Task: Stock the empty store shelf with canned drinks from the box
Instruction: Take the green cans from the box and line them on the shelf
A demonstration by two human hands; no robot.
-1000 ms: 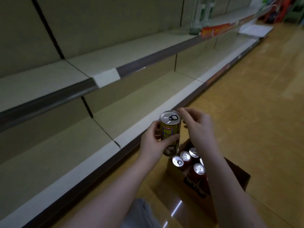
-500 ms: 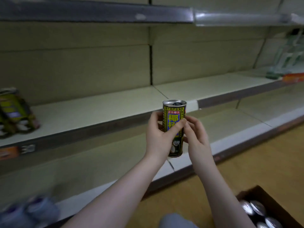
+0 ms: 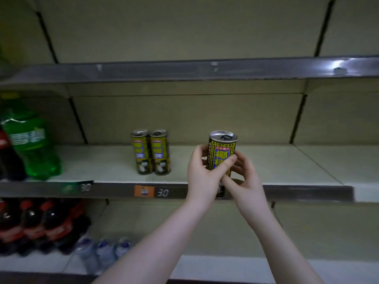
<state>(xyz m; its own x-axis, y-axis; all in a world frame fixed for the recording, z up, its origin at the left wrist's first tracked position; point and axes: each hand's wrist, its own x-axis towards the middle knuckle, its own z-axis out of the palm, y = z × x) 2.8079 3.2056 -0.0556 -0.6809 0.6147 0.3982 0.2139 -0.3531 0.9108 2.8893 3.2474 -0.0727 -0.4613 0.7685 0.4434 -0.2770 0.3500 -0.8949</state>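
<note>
A big green bottle (image 3: 30,144) stands far left on the shelf (image 3: 287,162). Two cans (image 3: 150,153) stand side by side. The left hand (image 3: 202,177) has its grip wrapped round a third can (image 3: 222,152), up in front of the shelf edge. The right hand (image 3: 246,183) holds it low. Set down crooked, it could tip and roll off.

one wide-angle view from the person's head faces the middle shelf (image 3: 287,162) almost square-on and near, its front lip running level across the centre, with the upper shelf (image 3: 184,71) toward 12 o'clock and the lower shelf (image 3: 225,263) toward 6 o'clock. both forearms enter from 6 o'clock, and the left hand (image 3: 202,173) and right hand (image 3: 246,179) hold the can (image 3: 222,148) just right of centre.
</note>
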